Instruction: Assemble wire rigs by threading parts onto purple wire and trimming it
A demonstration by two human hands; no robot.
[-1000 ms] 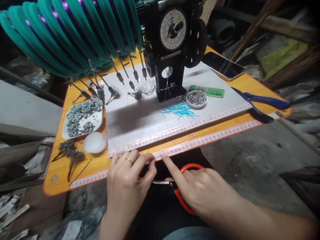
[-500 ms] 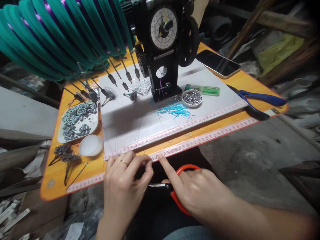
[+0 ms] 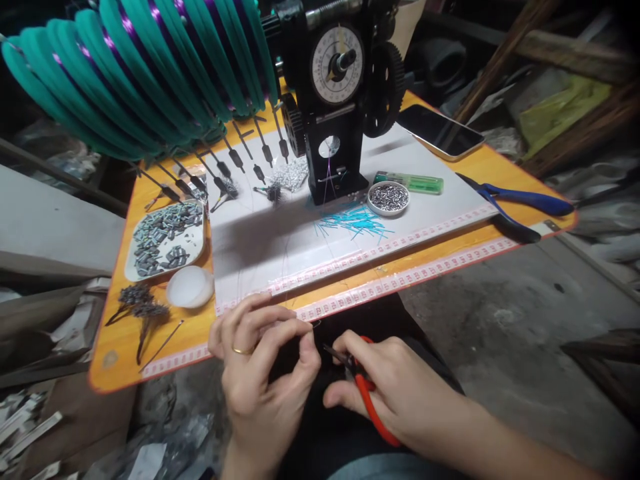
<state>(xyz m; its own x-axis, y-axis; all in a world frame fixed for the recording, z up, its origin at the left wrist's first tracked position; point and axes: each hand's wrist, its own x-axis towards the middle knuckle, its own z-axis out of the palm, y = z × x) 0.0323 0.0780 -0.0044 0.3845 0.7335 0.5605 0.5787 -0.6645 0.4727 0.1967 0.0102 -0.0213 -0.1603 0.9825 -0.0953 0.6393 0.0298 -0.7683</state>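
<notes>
My left hand [image 3: 270, 363], with a ring on one finger, is at the front edge of the table, thumb and forefinger pinched together. A tiny bit of thin wire [image 3: 316, 323] seems to show at the fingertips; the rest is hidden. My right hand [image 3: 400, 380] grips red-handled scissors [image 3: 373, 413]. Their dark blades point up and left, close to the pinched fingertips but apart from them. Pink measuring tape [image 3: 345, 301] runs along the table edge just beyond both hands.
A black winding machine [image 3: 336, 160] with a dial stands behind, a big green spool [image 3: 150, 80] at its left. Cut blue strands [image 3: 357, 220], a dish of metal bits [image 3: 389, 199], pliers [image 3: 530, 197], a phone [image 3: 440, 130] and a tray of grey pieces [image 3: 203, 243] surround it.
My right forefinger, which pointed at the tape edge, has drawn back and curled onto the scissors. The blades have swung up toward my left fingertips. My left hand has shifted slightly right and down.
</notes>
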